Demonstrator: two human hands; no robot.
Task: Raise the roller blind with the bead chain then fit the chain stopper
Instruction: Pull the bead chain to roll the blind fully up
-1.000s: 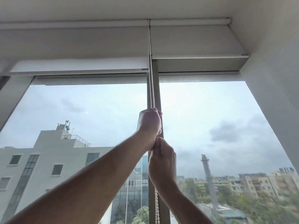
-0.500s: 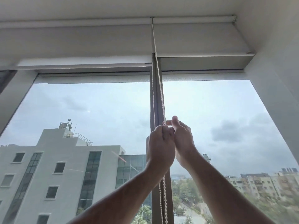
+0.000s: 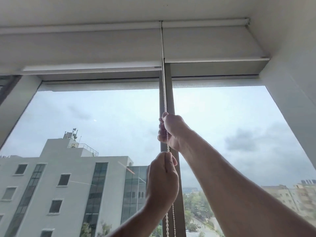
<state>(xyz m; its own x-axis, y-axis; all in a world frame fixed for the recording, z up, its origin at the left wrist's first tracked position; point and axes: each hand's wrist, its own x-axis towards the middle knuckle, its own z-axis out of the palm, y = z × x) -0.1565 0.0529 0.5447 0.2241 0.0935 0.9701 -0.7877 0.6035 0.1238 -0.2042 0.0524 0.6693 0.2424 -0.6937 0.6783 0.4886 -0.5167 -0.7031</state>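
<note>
A white bead chain (image 3: 164,93) hangs from the top of the window, in front of the grey centre mullion (image 3: 169,100). My right hand (image 3: 171,130) is closed on the chain at about mid height. My left hand (image 3: 162,180) grips the same chain just below it, and the loose loop dangles under that fist. Two white roller blinds are rolled high: the left blind (image 3: 85,48) has its bottom bar near the top frame, and the right blind (image 3: 213,43) sits slightly higher. No chain stopper is visible.
A white ceiling (image 3: 153,9) runs above the blinds and a white wall (image 3: 294,82) borders the window on the right. A slanted pillar (image 3: 15,103) stands at the left. Through the glass are a white building, trees and cloudy sky.
My right hand has risen up the chain and now grips above my left hand, which has dropped lower. A second ago the left hand was the upper one.
</note>
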